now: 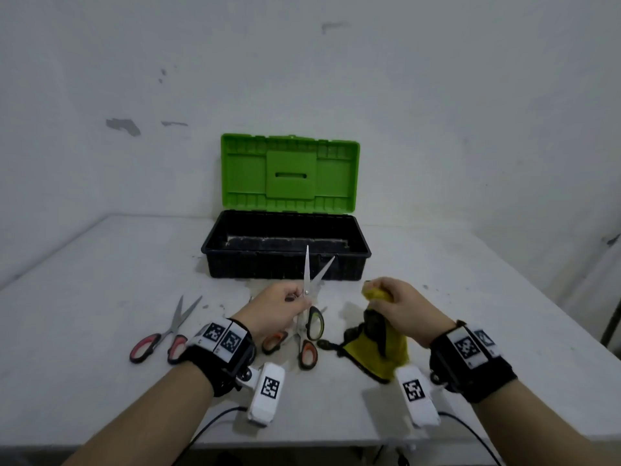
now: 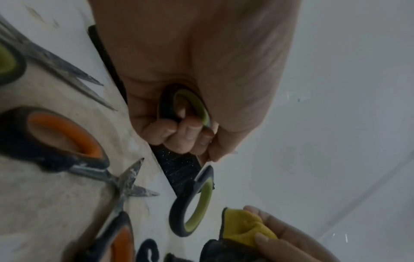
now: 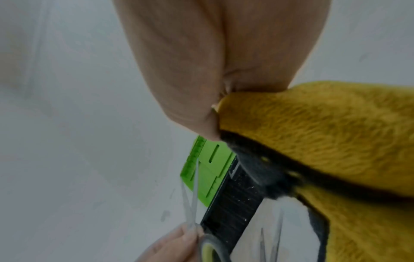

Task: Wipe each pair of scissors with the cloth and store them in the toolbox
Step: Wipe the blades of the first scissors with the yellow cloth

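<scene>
My left hand (image 1: 285,306) grips a pair of scissors with black and lime-green handles (image 1: 311,297), blades spread apart and pointing up toward the toolbox. In the left wrist view my fingers (image 2: 179,134) curl round one handle loop while the other loop (image 2: 192,205) hangs free. My right hand (image 1: 396,304) holds a bunched yellow cloth with dark trim (image 1: 376,344) (image 3: 325,134), just right of the scissors and apart from them. The toolbox (image 1: 285,264) stands behind, black base open, green lid (image 1: 290,173) raised.
Orange-handled scissors (image 1: 302,348) (image 2: 67,145) lie on the white table (image 1: 100,280) under my left hand. Red-handled scissors (image 1: 161,338) lie further left. Another green-handled pair (image 2: 13,60) shows in the left wrist view. A wall stands close behind the toolbox.
</scene>
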Tool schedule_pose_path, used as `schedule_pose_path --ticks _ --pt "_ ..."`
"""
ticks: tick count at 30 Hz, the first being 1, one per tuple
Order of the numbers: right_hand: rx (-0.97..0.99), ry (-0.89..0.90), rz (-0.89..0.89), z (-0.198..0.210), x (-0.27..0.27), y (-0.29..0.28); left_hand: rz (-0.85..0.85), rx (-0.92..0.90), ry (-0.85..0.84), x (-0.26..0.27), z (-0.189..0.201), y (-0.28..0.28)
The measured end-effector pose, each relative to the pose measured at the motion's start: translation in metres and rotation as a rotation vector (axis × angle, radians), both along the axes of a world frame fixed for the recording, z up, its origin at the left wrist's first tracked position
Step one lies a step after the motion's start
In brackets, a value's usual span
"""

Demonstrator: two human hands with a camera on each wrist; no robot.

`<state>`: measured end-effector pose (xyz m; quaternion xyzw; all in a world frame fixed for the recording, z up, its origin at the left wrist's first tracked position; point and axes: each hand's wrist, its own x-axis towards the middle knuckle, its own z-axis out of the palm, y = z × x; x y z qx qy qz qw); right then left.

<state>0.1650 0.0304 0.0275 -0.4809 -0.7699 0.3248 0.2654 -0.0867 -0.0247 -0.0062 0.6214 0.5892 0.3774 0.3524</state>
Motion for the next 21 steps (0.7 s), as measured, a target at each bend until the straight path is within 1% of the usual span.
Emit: schedule_pose_path --ticks 2,4,6,8,9,12,13,15,16,18,21 --pt "-0.007 0.028 0.041 -0.005 -0.001 -0.001 -0.006 0.004 0.013 -0.002 0.000 0.001" --pt "0.037 0.002 0.042 -0.008 -0.004 0.000 -0.012 -0.015 0.013 -0.002 -0.001 0.003" --pt "0.102 -0.025 0.017 -0.009 -0.009 -0.001 -0.023 -0.039 0.007 0.001 0.000 0.003" --pt "0.096 0.024 -0.035 -0.009 -0.014 -0.001 -0.030 -0.043 0.004 0.005 0.000 0.003" --pt "0.033 0.085 -0.068 -0.010 -0.016 0.001 -0.026 -0.050 -0.013 0.007 -0.001 0.003" --pt "-0.259 0.325 -0.130 -0.010 -0.018 0.003 -0.031 -0.100 -0.122 0.012 -0.003 0.003" --pt "-0.319 0.402 -0.116 -0.010 -0.016 0.003 -0.047 -0.113 -0.157 0.013 -0.003 0.003" --pt "-0.371 0.511 -0.079 -0.010 -0.012 0.001 -0.079 -0.120 -0.218 0.015 -0.003 0.001" --pt "-0.374 0.524 -0.090 -0.011 -0.010 0.000 -0.090 -0.121 -0.243 0.016 -0.003 0.000" --pt "-0.314 0.504 -0.118 -0.014 -0.006 0.001 -0.105 -0.131 -0.285 0.017 -0.004 0.000" --pt "-0.161 0.386 -0.110 -0.016 -0.004 0.000 -0.119 -0.154 -0.322 0.017 -0.006 0.001"
